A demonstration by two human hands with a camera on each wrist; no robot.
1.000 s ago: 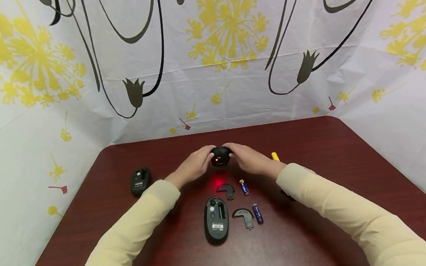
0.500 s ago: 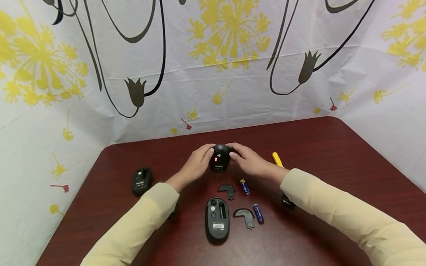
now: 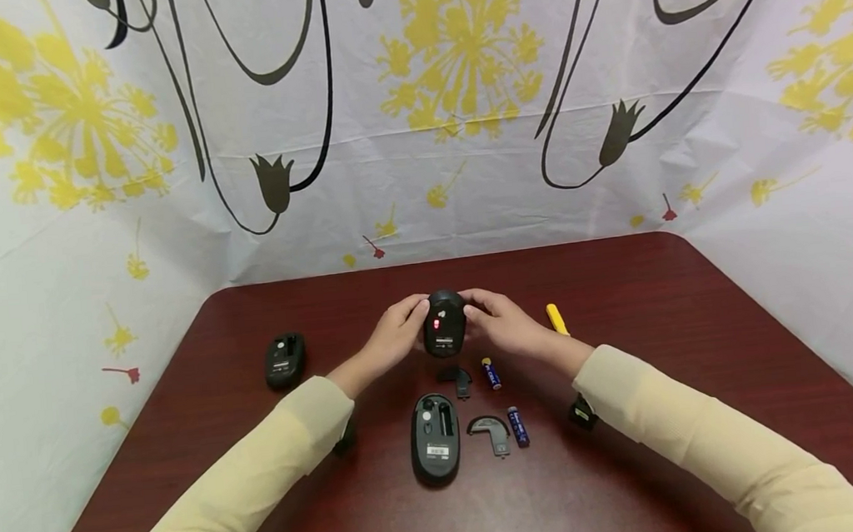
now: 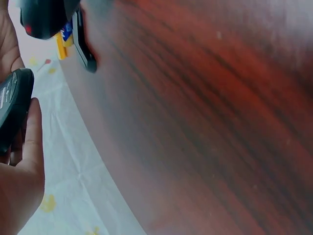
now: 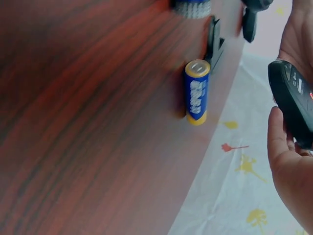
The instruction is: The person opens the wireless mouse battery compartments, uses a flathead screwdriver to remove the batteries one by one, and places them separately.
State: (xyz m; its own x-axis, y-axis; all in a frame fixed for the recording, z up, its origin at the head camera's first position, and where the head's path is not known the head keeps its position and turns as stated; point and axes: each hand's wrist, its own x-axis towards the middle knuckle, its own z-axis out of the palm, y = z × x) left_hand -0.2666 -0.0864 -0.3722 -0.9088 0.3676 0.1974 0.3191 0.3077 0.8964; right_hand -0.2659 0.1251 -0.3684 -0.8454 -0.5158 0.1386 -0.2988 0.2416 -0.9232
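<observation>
- As I see it from my end, the mouse (image 3: 445, 327) is held up toward the far middle of the table (image 3: 384, 491), its underside with the red light turned to the head camera.
- The left hand (image 3: 392, 333) pinches its left edge and the right hand (image 3: 506, 324) its right edge, both only part closed, the gap filled by the mouse; I can't make out every fingertip.
- I'd expect it to be light and stiff, a hard plastic shell that won't give under a squeeze.
- The shell looks smooth and rounded, so I judge it could slip or turn if one side let go; a knock might hurt it, ordinary finger pressure shouldn't.
- I'd take hold along both long sides near the middle, off the red light.
- Compared with half a second ago, I find the mouse tipped further, more of its underside showing and its near end lower, closer to the small cover (image 3: 461, 380).
- The blue battery (image 3: 491, 374) nearby hasn't moved on the table.
</observation>
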